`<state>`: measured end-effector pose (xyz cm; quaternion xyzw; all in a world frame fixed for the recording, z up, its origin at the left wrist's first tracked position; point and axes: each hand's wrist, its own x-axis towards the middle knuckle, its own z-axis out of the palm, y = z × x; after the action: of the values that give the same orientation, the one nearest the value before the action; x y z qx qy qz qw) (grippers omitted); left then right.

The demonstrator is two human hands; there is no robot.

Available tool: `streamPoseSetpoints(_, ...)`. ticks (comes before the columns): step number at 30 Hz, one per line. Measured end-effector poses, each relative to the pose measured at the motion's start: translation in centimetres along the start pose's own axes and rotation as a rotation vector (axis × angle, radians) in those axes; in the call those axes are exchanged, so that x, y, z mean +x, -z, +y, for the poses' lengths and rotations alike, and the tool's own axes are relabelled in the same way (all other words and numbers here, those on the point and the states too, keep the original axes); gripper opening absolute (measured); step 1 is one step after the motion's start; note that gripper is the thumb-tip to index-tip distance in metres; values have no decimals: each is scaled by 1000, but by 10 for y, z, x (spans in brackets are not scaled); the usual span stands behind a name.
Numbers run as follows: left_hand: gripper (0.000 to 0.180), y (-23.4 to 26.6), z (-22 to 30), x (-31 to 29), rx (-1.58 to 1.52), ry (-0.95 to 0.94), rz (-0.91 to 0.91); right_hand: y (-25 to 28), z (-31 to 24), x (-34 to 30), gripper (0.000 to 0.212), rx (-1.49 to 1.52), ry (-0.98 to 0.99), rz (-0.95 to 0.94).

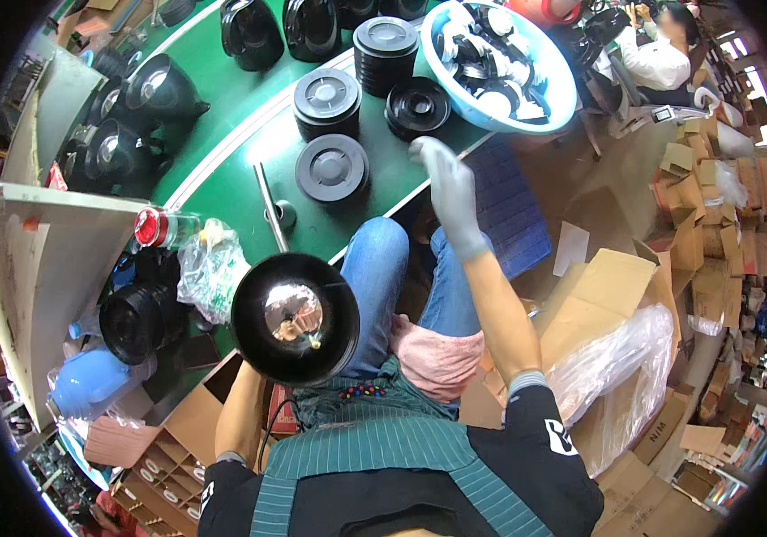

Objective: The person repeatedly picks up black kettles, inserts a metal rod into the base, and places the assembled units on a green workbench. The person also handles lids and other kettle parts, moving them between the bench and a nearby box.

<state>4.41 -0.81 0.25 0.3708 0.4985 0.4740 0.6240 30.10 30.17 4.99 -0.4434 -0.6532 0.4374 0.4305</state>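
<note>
A: What containers can I count from here?

B: I count one pale blue basin (561,94) at the edge of the green table (222,197), heaped with black and white parts (491,67) too jumbled to number. One black vessel (253,345) sits over the left thigh; its shiny bottom shows only reflections to me.

A: And the grips?

B: My left forearm (238,416) ends behind that vessel, hiding the hand, so I can't tell its grip. My gloved right hand (448,183) is raised near the black ring-shaped part (417,107), fingers bent; I can't tell whether they close on anything.

A: Other counts?

B: Three grey-topped round stacks (332,168), one metal rod (267,201), one red-capped jar (168,228).
</note>
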Motion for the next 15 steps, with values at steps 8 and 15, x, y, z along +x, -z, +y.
streamPoseSetpoints(8,64,7,-11,0,-37,36,54,-24,101,115,60,-895,-523,181)
streamPoseSetpoints(15,62,3,-7,14,-31,-24,42,7,44,-2,40,298,-260,254)
